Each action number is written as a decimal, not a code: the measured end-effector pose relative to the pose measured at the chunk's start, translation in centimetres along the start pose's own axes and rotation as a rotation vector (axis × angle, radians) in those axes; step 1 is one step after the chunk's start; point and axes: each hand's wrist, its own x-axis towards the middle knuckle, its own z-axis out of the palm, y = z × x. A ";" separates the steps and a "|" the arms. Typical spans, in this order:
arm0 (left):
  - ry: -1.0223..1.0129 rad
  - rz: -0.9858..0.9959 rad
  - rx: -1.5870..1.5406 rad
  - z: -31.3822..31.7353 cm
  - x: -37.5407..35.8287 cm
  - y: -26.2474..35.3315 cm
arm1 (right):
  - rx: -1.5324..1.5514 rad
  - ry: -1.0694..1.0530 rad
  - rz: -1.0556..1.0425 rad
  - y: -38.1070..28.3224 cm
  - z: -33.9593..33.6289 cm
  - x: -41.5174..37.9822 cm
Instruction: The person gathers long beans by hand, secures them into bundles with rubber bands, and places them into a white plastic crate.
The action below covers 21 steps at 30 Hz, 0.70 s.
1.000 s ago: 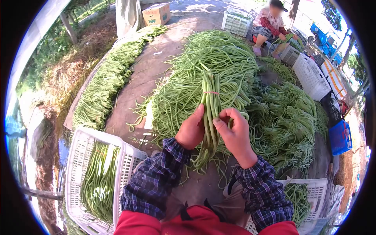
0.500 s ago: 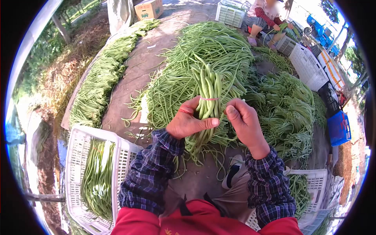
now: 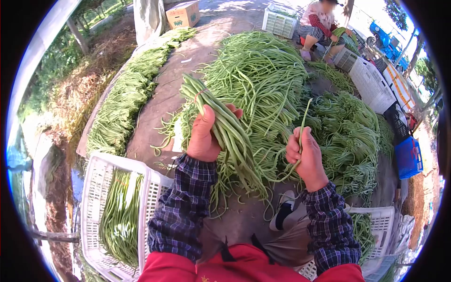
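Observation:
A bundle of long green beans (image 3: 230, 134) lies tilted across my left hand (image 3: 205, 136), whose fingers and thumb wrap round it. A pinkish band (image 3: 199, 94) circles the bundle near its upper left end. My right hand (image 3: 305, 152) is closed on a single long bean (image 3: 304, 115), which sticks up above the thumb and trails down to the left. Beyond both hands spreads a large heap of long beans (image 3: 258, 70).
At left stands a white crate (image 3: 143, 188) with long beans inside; another white crate (image 3: 383, 225) is at lower right. A row of beans (image 3: 127, 89) runs along the left. A co-worker (image 3: 322, 23) sits at the back right beside crates. A blue crate (image 3: 408, 157) is at far right.
The bundle has gone from upright to tilted, its banded end now up and left. My right hand has moved right and down, away from the bundle, and now holds a single bean.

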 end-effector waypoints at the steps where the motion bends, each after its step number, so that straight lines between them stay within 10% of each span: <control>1: -0.036 -0.026 0.031 -0.2 -0.1 -0.5 | 0.086 0.042 -0.026 -0.3 0.1 -0.3; 6: -0.117 -0.100 0.151 0.5 -0.3 -2.7 | -0.256 -0.078 -0.089 0.7 1.3 -0.2; 11: -0.083 -0.163 0.076 1.4 -0.4 -3.2 | -0.984 -0.050 -0.631 2.7 3.2 1.0; 21: -0.153 -0.189 0.327 1.6 -0.7 -2.6 | -1.007 -0.133 -0.415 -0.9 4.1 0.7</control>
